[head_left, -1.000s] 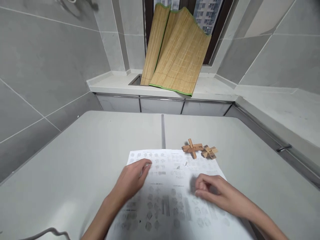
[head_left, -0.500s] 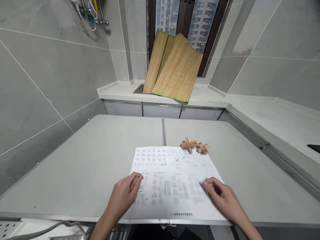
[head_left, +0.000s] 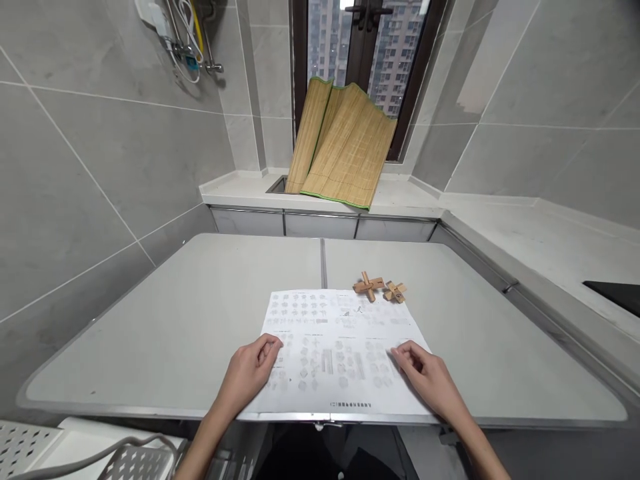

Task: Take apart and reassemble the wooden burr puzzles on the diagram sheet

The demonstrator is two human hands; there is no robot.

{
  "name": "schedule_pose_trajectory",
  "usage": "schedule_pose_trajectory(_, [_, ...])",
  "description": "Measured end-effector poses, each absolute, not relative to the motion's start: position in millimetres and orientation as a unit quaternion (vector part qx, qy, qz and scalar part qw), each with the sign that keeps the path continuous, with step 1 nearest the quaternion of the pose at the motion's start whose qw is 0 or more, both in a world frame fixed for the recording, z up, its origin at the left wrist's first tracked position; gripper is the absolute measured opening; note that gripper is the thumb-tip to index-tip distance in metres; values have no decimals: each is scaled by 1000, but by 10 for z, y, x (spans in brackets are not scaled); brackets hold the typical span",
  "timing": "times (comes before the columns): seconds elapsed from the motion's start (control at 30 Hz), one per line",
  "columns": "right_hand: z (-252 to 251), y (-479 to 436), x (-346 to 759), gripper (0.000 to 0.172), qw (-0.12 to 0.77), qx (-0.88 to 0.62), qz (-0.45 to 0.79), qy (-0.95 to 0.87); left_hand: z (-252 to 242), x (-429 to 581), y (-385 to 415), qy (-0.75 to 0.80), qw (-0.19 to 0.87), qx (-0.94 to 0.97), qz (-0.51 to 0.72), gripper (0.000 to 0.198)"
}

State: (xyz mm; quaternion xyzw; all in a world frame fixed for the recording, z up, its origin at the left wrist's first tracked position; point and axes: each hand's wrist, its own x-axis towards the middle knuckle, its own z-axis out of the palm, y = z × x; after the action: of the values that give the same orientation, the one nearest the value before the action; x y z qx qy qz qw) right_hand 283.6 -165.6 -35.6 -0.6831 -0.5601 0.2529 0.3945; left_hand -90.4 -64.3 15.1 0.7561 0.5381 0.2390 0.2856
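Note:
A white printed sheet [head_left: 345,360] with rows of small diagrams lies flat at the near edge of the table. My left hand [head_left: 251,368] rests on its left margin, fingers loosely curled in and nothing visible in them. On the opposite margin, my right hand [head_left: 424,373] lies with its fingers bent in the same way, also without anything visible in it. Just beyond the sheet's far right corner sit two wooden burr puzzles: a larger reddish-brown one [head_left: 369,287] and a smaller, lighter one [head_left: 395,292]. Neither hand touches them.
The pale folding table [head_left: 150,333] has a seam down its middle. Past it, a folded bamboo mat [head_left: 345,150] leans by the window over a sink [head_left: 277,185]. A counter [head_left: 540,233] runs along the right. A white perforated rack [head_left: 30,443] with a grey cable stands lower left.
The camera view has shifted slightly, so more of the table's near edge shows. Both hands keep their places on the sheet; the puzzles have not moved.

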Motion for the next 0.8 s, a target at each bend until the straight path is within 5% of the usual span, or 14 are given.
schedule_pose_trajectory(0.8, [-369,-1640,2817,53,400,-685,254,-553,189,-917,-661,543,311,736,258,47])
